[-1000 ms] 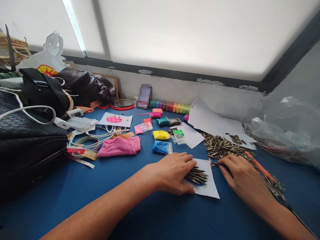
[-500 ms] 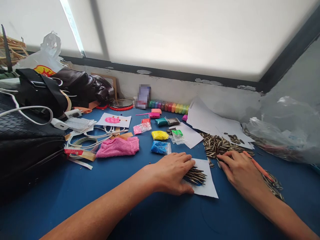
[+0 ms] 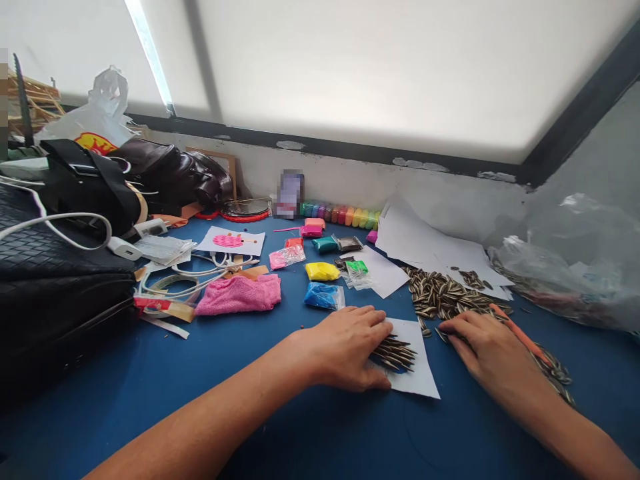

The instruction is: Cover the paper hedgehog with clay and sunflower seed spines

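**My two hands working among striped seeds on a blue table**

My left hand (image 3: 350,347) and right hand (image 3: 493,347) are staying apart, low over the blue table (image 3: 280,420). The left is spreading, palm down, across a small white sheet (image 3: 423,380), its fingers and thumb arching around a cluster of striped seeds (image 3: 397,353) — probably to stop the sheet slipping. The cluster is lying in overlapping rows, points facing right, with a blue patch showing at its lower edge. My right fingertips are bending over loose seeds beside the seed pile (image 3: 443,290); whether they are pinching one, I cannot tell. The pile is sitting just beyond that hand, likely for easy reach.

Past my left hand, small clear packets are holding coloured lumps: a blue packet (image 3: 321,295) is lying nearest, a yellow packet (image 3: 322,271) behind it. A row of coloured tubs (image 3: 345,215) is lining the wall. At far right, a clear plastic bag (image 3: 565,280) is slumping — its brownish contents are too blurred to name.
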`<state>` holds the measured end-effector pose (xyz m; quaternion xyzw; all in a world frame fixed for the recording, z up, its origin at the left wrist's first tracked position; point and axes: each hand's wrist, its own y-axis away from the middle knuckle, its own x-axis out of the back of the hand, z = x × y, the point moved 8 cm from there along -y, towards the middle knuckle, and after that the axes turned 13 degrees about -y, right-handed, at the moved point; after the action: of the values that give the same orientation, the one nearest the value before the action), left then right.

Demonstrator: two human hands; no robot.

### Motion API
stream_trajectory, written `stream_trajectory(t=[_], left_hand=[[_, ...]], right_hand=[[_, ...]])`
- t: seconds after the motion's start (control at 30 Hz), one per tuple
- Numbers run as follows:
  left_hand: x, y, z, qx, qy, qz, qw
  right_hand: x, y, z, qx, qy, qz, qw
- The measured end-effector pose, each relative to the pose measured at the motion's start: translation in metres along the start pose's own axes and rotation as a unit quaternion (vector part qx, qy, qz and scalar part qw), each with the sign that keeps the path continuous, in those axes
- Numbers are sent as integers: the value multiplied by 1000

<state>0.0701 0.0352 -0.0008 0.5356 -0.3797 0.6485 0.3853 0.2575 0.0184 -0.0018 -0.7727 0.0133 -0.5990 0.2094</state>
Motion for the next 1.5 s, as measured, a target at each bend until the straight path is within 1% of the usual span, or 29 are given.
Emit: stream_trajectory(t=[0.1,0.2,0.3,0.4,0.53,0.6,0.73,0.87,0.93,1.13,1.23,1.37,1.43,1.5], left_hand=[[0,0,-1,2,-1,-1,1000],[0,1,0,0,-5,-5,1000],[1,1,0,1,-8,-10,1000],[1,0,0,5,-7,-15,1000],[1,0,-2,0,-6,-17,1000],[0,0,-3,-1,-5,-17,1000],[0,1,-2,0,-6,-18,1000],[0,1,-2,0,-6,-19,1000],[0,1,-2,1,-4,-17,1000],[1,1,-2,8,-4,-25,1000],[0,1,-1,4,-7,-25,1000],[-1,0,-2,3,-13,-23,1000],[-1,0,-3,5,-13,-21,1000],[-1,0,-3,7,-10,-19,1000]], right_hand=[[3,-1,-3,5,1,10,1000],[13,-2,-10,5,1,31,1000],[26,-1,-22,-5,-36,54,998],[28,2,-38,-19,-117,29,992],[25,9,-55,-67,-207,-17,976],[24,10,-66,-51,-225,-35,972],[20,13,-76,-14,-217,-51,975],[9,20,-72,-10,-190,-78,979],[5,23,-70,0,-168,-81,982],[2,26,-71,29,-114,-56,992],[11,23,-80,59,-107,-36,992],[28,16,-98,101,-119,9,988],[31,14,-104,111,-120,29,986],[30,14,-105,106,-114,39,987]])
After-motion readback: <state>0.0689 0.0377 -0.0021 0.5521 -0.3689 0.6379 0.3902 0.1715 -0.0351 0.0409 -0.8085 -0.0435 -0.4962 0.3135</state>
